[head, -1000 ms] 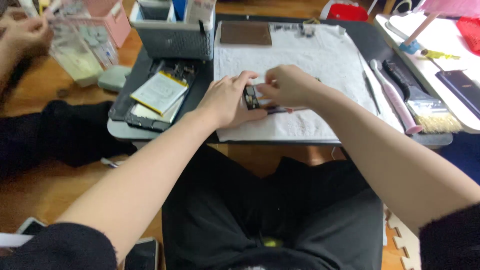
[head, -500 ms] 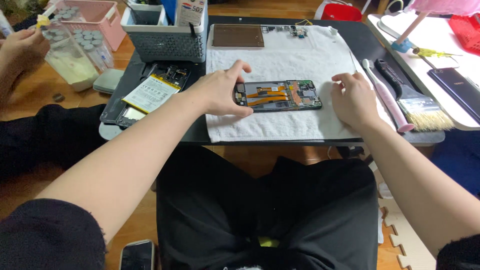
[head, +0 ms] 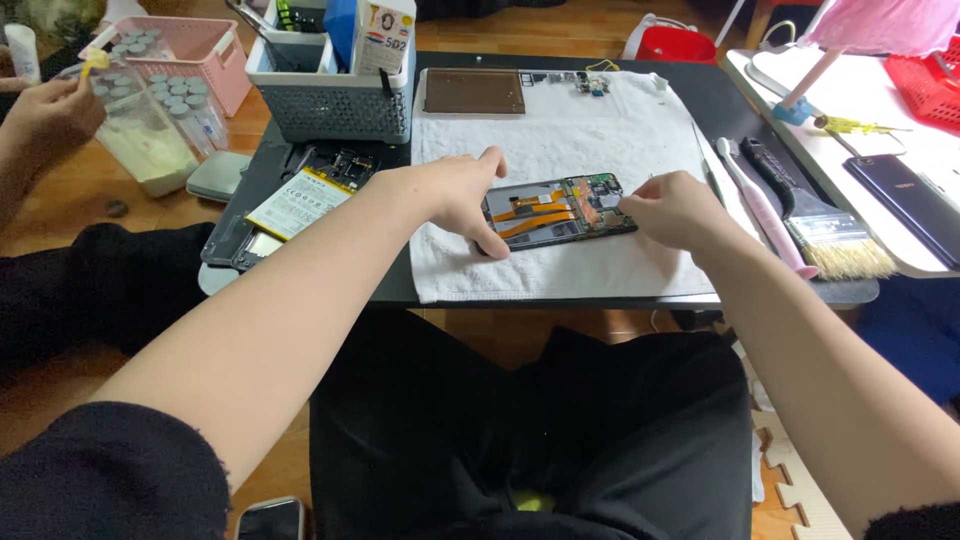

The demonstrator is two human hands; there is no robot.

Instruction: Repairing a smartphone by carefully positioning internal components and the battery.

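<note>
An opened phone [head: 560, 211] with orange flex cables and a bare circuit board lies on a white towel [head: 560, 150] on a black tray. My left hand [head: 462, 195] grips the phone's left end, thumb under the near edge and fingers over the far edge. At the phone's right end my right hand [head: 675, 208] rests with its fingers pinched together on the circuit board. Whether it holds a small tool or part I cannot tell.
A phone battery [head: 298, 202] lies on a dismantled phone back left of the towel. A grey basket [head: 330, 110] of tools, a brown plate [head: 474, 91] and small parts [head: 586, 82] sit at the far edge. A brush [head: 820, 225] lies right. Another person's hand [head: 50, 115] holds a jar at far left.
My right hand has moved in from the phone's right side onto its circuit board end. My left hand keeps its grip on the left end. The view has shifted slightly.
</note>
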